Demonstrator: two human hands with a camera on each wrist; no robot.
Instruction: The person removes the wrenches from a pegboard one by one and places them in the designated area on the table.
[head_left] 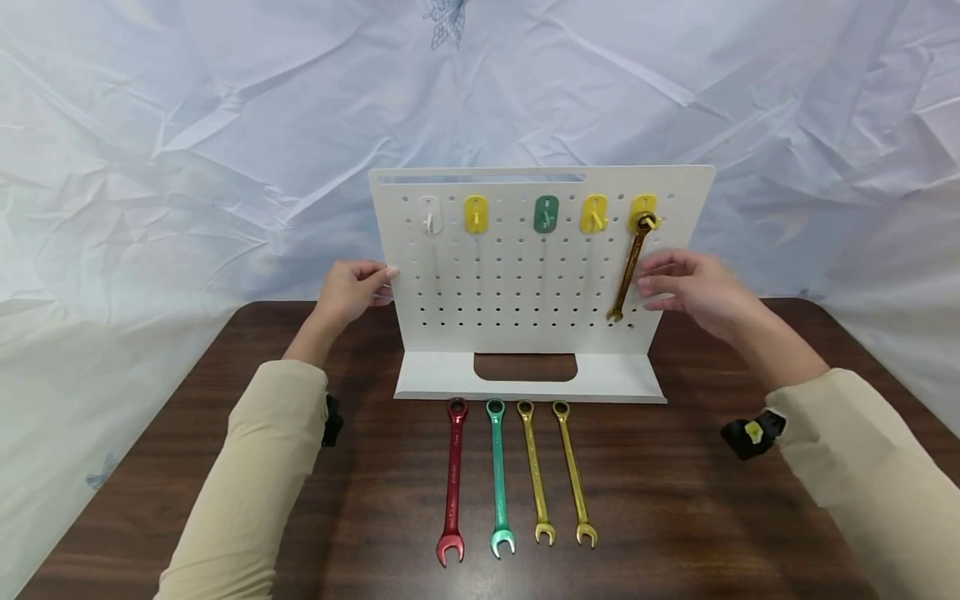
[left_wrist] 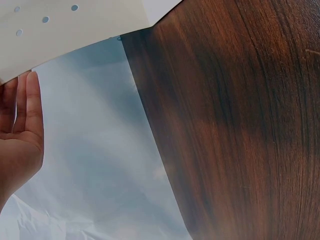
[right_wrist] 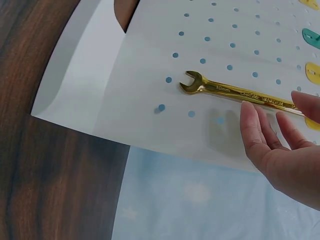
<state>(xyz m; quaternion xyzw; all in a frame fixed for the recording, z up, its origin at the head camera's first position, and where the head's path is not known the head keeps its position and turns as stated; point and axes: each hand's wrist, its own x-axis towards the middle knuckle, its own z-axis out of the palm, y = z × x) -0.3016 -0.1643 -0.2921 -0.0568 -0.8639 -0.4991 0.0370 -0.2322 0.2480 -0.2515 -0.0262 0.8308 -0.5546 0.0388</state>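
A white pegboard point(head_left: 517, 350) stands upright on its own base. At its left edge my left hand point(head_left: 348, 287) pinches the board, thumb in front and fingers behind. A gold combination wrench point(head_left: 628, 271) hangs by its ring end from the rightmost yellow hook point(head_left: 642, 202), tilted so its open jaw points down and left. Beside that wrench is my right hand point(head_left: 693, 292), fingers loosely bent and holding nothing. In the right wrist view the fingertips point(right_wrist: 248, 115) of this hand lie right by the wrench shaft, and the thumb overlaps it near the ring end.
Left of the hanging wrench, the board carries a white hook point(head_left: 430, 215), two more yellow hooks and a green hook point(head_left: 546, 214). Before its base lie a red wrench point(head_left: 453, 483), a green wrench point(head_left: 498, 479) and two gold wrenches on the brown table point(head_left: 675, 517). Pale cloth hangs behind.
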